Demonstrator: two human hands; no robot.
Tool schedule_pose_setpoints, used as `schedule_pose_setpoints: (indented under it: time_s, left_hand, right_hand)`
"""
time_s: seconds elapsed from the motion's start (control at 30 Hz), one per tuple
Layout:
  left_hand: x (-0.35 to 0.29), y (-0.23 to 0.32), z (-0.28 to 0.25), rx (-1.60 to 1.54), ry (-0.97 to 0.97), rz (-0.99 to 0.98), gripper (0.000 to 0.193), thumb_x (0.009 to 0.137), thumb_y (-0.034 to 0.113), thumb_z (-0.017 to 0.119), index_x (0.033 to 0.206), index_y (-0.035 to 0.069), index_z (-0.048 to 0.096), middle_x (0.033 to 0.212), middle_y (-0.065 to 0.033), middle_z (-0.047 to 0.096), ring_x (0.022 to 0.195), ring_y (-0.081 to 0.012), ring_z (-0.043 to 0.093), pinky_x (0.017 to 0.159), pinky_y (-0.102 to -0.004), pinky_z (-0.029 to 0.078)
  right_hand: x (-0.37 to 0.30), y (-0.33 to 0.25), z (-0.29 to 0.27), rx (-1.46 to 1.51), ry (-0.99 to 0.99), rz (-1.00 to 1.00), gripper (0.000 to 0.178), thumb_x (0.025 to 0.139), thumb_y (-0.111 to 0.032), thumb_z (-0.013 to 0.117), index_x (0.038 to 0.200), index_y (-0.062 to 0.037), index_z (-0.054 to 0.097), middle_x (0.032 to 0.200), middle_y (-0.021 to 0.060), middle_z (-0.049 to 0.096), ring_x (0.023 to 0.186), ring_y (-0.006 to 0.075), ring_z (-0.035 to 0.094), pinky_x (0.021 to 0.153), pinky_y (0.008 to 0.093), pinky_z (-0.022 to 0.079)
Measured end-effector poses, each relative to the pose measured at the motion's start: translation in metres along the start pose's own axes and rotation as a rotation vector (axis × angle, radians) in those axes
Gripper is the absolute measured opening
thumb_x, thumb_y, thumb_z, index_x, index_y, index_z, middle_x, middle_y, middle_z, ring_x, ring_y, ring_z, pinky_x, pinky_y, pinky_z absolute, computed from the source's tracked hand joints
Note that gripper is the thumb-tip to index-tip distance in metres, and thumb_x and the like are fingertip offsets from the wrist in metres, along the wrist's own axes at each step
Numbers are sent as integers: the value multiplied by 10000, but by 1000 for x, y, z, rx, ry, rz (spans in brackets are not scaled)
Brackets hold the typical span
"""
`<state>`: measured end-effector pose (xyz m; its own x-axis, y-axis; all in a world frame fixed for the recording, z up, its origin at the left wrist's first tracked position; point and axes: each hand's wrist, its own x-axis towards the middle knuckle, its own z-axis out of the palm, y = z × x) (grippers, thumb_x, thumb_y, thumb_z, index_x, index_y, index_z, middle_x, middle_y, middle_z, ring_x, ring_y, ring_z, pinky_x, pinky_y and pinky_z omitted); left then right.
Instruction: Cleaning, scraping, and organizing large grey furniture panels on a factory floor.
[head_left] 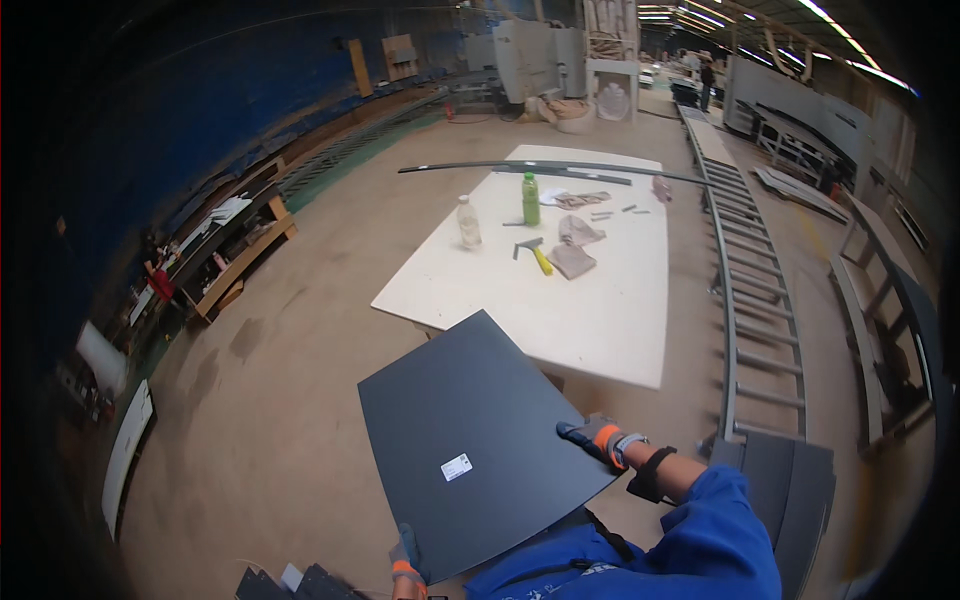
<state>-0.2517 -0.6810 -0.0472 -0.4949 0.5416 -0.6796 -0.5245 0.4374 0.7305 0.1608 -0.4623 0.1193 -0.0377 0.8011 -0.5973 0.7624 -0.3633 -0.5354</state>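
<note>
One gloved left hand (408, 558) and one gloved right hand (598, 438) made a pair on one dark grey panel (500, 400), which bore one white label (456, 467). The right arm carried one wristwatch (628, 450) and one black band (652, 476). One white tabletop (615, 320) held two upright bottles, one green bottle (531, 202) and one clear bottle (468, 226), along with three crumpled cloth pieces (573, 262), one yellow-handled hand tool (543, 262) and at least four short grey strips (601, 218). Two long dark strips (590, 177) spanned it. One roller conveyor (729, 350) and one distant person (706, 85) completed the count; the conveyor's farthest rollers were too small to number.
</note>
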Motion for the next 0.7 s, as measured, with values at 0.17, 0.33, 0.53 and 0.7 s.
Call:
schedule_pose_setpoints:
  time_s: [0.17, 0.33, 0.53, 0.7]
  left_hand:
    - [67, 26, 125, -76, 137, -10, 603, 897, 510, 543, 1236, 12, 528, 1114, -133, 612, 992, -280, 594, 843, -444, 511]
    - [134, 35, 187, 117, 335, -88, 609, 894, 525, 539, 1230, 17, 533, 1084, -134, 613, 967, -275, 598, 820, -439, 515]
    - [140, 97, 312, 16, 11, -299, 588, 906, 550, 493, 1211, 50, 538, 1004, -109, 616, 902, -259, 602, 787, -444, 513]
    - [204, 51, 325, -158, -256, -440, 537, 888, 553, 499, 1105, 73, 605, 970, -92, 643, 893, -258, 616, 793, -426, 507]
  right_hand:
    - [164, -63, -83, -266, 61, -100, 793, 734, -663, 546, 1068, 48, 655, 1016, 217, 672, 962, 331, 652, 843, 385, 494]
    - [268, -131, -139, -298, -79, -184, 804, 760, -677, 512, 1019, 69, 658, 1060, 280, 632, 1036, 367, 611, 886, 404, 466]
    - [383, -145, -183, -350, 66, -105, 812, 781, -637, 524, 1203, 56, 557, 1233, 265, 554, 1154, 378, 538, 995, 399, 414]
    - [396, -179, -192, -632, 198, -170, 944, 797, -634, 492, 1394, 70, 297, 1420, 284, 332, 1357, 373, 289, 1106, 433, 241]
